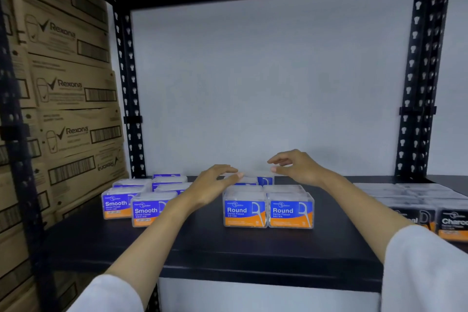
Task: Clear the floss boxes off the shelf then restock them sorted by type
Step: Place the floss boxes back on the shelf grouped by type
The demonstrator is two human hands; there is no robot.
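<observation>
Both hands reach over the shelf, the left hand and right hand with loosely spread fingers holding nothing, hovering above the rear Round boxes. Smooth boxes sit left of the left hand; Charcoal boxes lie right of the right hand.

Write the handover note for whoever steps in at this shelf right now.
Left hand: open, fingers spread over the back of the Round boxes, holding nothing.
Right hand: open, hovering above the same group's rear.
On the shelf: Smooth boxes grouped left, Round in the middle, Charcoal boxes right.
Done: boxes are sorted by type into three groups.
Left: square up the rear Round box; whether more boxes wait out of view cannot be told.
</observation>
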